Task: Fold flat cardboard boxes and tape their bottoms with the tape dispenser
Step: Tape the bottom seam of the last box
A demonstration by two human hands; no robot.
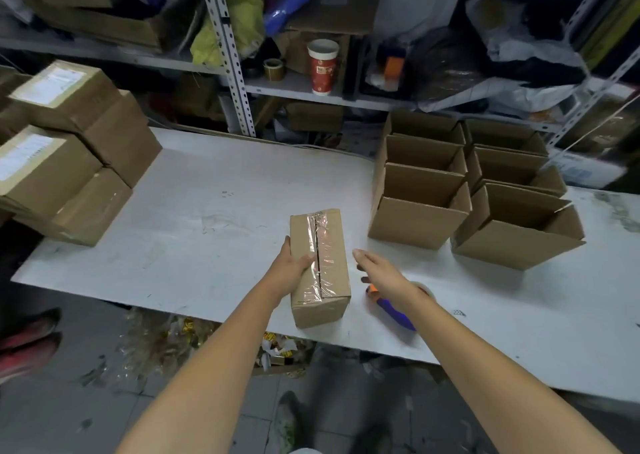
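Open cartons (pixel 419 225) stand mouths-up in two rows at the right of the white table (pixel 207 193), showing only cardboard walls inside, and sealed, labelled cartons (pixel 69 176) are stacked at the left. The taped box (pixel 329 301) lies seam-up near the table's front edge, with bare tabletop to its left and behind it. My left hand (pixel 294 263) grips its left side, thumb on top, while my right hand (pixel 377 270) hovers flat and empty beside it, above the tape dispenser (pixel 394 309).

One head-worn camera, looking forward and down.
Wide-angle view from close above a white flat counter (pixel 207 193), facing grey perforated metal shelving (pixel 232 55) that runs across the top.
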